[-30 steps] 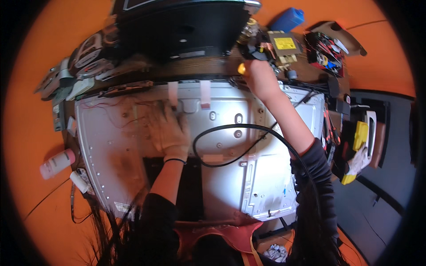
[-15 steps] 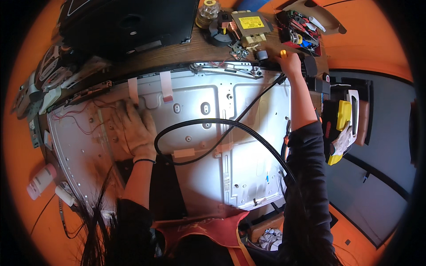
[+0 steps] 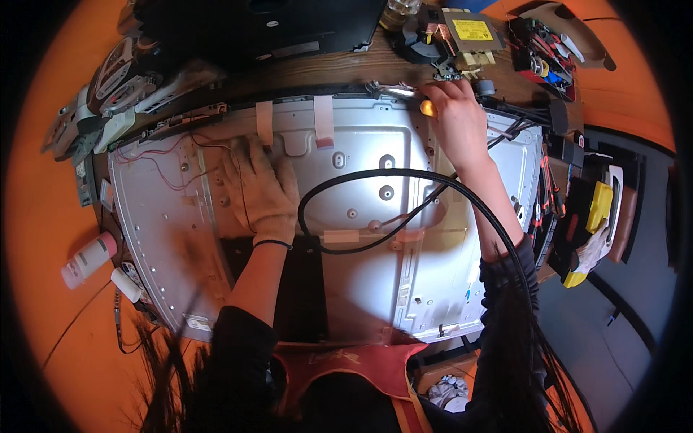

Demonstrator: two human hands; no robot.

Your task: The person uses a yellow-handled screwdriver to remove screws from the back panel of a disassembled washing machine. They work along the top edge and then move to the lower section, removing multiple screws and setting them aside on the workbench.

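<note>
A large silver metal panel (image 3: 361, 289), like the back of a flat screen, lies before me. My left hand (image 3: 261, 189), in a tan work glove, rests flat on its left part with fingers stretched. Thin red wires (image 3: 162, 166) run beside those fingers, and two pale flat ribbon strips (image 3: 324, 119) lie just beyond. My bare right hand (image 3: 460, 123) is at the panel's far edge, fingers curled round a tool with a rounded yellow end (image 3: 429, 108); the rest of it is hidden. A black braided cable (image 3: 404, 172) loops over the panel and passes by my right forearm.
A large black cover (image 3: 289, 29) stands at the back left. Beyond my right hand are a metal box with a yellow label (image 3: 473, 30), a tape roll (image 3: 419, 43) and a box of tools (image 3: 548, 61). A pink-capped bottle (image 3: 89, 260) stands far left.
My right hand has moved left along the far edge with the yellow-ended tool. My left hand stays flat on the panel. The whole view has shifted, so things appear further right.
</note>
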